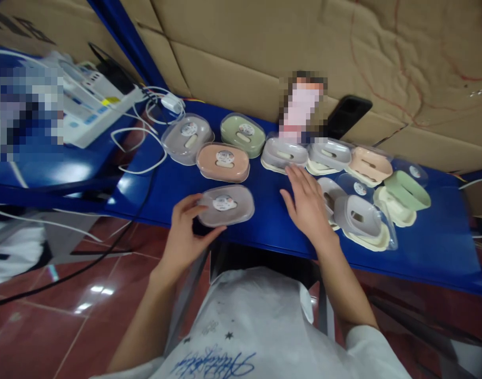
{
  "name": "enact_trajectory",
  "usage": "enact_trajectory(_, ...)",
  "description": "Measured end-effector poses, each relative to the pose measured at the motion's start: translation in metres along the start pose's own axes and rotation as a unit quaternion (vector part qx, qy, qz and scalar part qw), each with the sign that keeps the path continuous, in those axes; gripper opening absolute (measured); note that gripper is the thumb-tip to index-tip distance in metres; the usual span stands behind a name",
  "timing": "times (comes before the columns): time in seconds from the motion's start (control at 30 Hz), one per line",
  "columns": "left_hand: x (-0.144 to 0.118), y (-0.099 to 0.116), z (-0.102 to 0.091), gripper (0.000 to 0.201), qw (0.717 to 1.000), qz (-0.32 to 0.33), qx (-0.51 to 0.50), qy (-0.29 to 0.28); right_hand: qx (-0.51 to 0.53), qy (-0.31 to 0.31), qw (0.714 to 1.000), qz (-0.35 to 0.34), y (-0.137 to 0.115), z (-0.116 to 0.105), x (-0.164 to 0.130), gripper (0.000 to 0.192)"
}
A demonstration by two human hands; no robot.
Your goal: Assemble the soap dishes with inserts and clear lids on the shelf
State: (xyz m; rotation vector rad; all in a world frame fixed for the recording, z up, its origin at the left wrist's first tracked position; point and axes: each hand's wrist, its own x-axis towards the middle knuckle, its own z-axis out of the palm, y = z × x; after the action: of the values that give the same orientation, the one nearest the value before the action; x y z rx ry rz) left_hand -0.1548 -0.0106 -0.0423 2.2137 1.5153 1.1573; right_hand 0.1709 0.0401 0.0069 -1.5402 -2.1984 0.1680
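My left hand (189,226) is closed on the near end of a grey oval soap box (241,206) with a clear lid and a round label, thumb at the front edge and fingers at the side. My right hand (306,202) lies with fingers stretched and thumb apart, fingertips at the front of an unlabelled grey soap box (282,153) on a cream base. Behind the held box sit a labelled peach box (209,166), a green box (235,137) and a grey box (175,142). Under my right wrist, another grey piece (331,189) is partly hidden.
To the right, opened boxes include a peach tray (377,166), a green tray (412,193) and a grey tray (351,226), with cream bases and clear lids. A blurred phone (302,108) and a dark phone (349,116) lean on cardboard. White cables and a power strip (94,123) lie left.
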Motion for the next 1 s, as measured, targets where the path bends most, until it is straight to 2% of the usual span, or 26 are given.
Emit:
enact_trajectory(0.1, -0.002, -0.009, -0.011, 0.067, 0.999, -0.030, 0.034, 0.025, -0.046, -0.004, 0.999, 0.019, 0.001, 0.017, 0.025, 0.059)
enact_trajectory(0.17, -0.004, -0.007, -0.010, 0.068, 0.997, -0.037, 0.052, 0.049, -0.077, -0.008, 0.997, 0.029, 0.001, 0.026, 0.032, 0.060)
enact_trajectory(0.23, -0.008, 0.004, -0.002, 0.062, 0.993, -0.026, 0.079, 0.086, -0.106, -0.016, 0.994, 0.033, 0.001, 0.030, 0.029, 0.060)
enact_trajectory(0.3, -0.012, 0.022, 0.010, 0.053, 0.987, 0.017, 0.100, 0.125, -0.127, -0.026, 0.991, 0.022, -0.002, 0.029, 0.020, 0.053)
enact_trajectory(0.37, -0.014, 0.043, 0.025, 0.047, 0.985, 0.076, 0.086, 0.128, -0.133, -0.032, 0.991, 0.004, -0.007, 0.024, 0.006, 0.043)
enact_trajectory(0.43, -0.012, 0.063, 0.038, 0.046, 0.989, 0.113, 0.030, 0.094, -0.120, -0.031, 0.992, -0.013, -0.015, 0.018, -0.012, 0.038)
enact_trajectory(0.53, -0.002, 0.078, 0.052, 0.052, 0.993, 0.099, -0.060, 0.037, -0.069, -0.026, 0.996, -0.040, -0.030, 0.011, -0.040, 0.034)
enact_trajectory(0.6, 0.005, 0.078, 0.056, 0.059, 0.992, 0.086, -0.090, -0.011, -0.016, -0.032, 0.998, -0.057, -0.039, 0.007, -0.060, 0.031)
enact_trajectory(0.67, 0.010, 0.073, 0.056, 0.063, 0.988, 0.106, -0.083, -0.080, 0.040, -0.044, 0.996, -0.070, -0.043, 0.001, -0.078, 0.030)
enact_trajectory(0.77, 0.012, 0.064, 0.054, 0.055, 0.971, 0.154, -0.062, -0.171, 0.134, -0.066, 0.985, -0.091, -0.040, -0.014, -0.091, 0.036)
enact_trajectory(0.87, 0.010, 0.056, 0.053, 0.039, 0.964, 0.170, -0.074, -0.190, 0.175, -0.038, 0.980, -0.083, -0.027, -0.030, -0.071, 0.044)
enact_trajectory(0.93, 0.008, 0.053, 0.055, 0.035, 0.964, 0.172, -0.084, -0.184, 0.117, 0.003, 0.992, -0.054, -0.014, -0.032, -0.038, 0.046)
enact_trajectory(1.0, 0.006, 0.050, 0.057, 0.036, 0.965, 0.171, -0.093, -0.175, 0.024, 0.007, 1.000, -0.016, -0.001, -0.023, 0.003, 0.051)
